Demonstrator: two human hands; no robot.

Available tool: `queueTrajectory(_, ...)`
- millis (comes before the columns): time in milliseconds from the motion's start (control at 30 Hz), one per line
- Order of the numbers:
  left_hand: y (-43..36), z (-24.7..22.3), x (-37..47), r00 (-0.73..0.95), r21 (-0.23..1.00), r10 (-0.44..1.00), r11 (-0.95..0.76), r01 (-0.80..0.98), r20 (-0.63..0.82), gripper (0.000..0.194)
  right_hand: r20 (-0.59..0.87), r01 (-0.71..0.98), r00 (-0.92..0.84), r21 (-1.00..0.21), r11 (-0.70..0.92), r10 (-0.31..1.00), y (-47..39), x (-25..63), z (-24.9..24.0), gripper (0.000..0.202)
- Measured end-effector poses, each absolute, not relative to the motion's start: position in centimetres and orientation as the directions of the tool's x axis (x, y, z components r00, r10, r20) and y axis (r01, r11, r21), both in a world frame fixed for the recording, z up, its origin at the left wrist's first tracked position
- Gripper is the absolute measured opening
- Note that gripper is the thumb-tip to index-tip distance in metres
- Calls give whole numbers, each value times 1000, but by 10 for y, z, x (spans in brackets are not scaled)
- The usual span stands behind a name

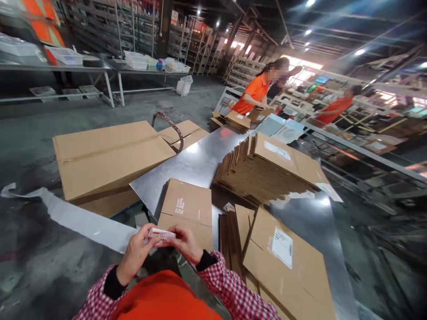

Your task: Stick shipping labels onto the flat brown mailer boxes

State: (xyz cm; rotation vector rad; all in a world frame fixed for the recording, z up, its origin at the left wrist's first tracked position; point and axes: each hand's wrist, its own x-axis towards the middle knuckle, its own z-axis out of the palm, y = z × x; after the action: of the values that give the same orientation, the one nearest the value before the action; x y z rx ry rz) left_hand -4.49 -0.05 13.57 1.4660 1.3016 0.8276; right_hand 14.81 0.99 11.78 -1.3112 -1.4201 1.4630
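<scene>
Between my two hands is a small pale packet (161,237) with pink and orange print, held just in front of my body. My left hand (137,253) pinches its left end between thumb and fingers. At the right end, my right hand (187,242) has its fingers closed on the same packet. Just beyond the hands lies a flat folded carton (188,202) with white lettering on the metal table (173,169). What the packet contains cannot be made out.
Right of my hands are labelled flat cartons (300,271), with a tall cardboard stack (273,164) behind them. A large closed box (110,160) stands left of the table. White film (90,224) trails below it. A person (253,95) in orange works at the far end.
</scene>
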Motion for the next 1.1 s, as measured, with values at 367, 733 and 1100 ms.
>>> queueTrajectory(367,12,80,-40,192,879,980,-41,476,-58,50,25,314,115,-949,-13,993,26,168,97,34)
queueTrajectory(733,6,48,-36,624,569,777,-550,611,81,32,-33,674,146,-728,-124,989,151,265,79,40)
queueTrajectory(1100,10,17,-15,598,548,800,-524,652,53,25,-52,913,214,-343,-219,975,144,241,65,82)
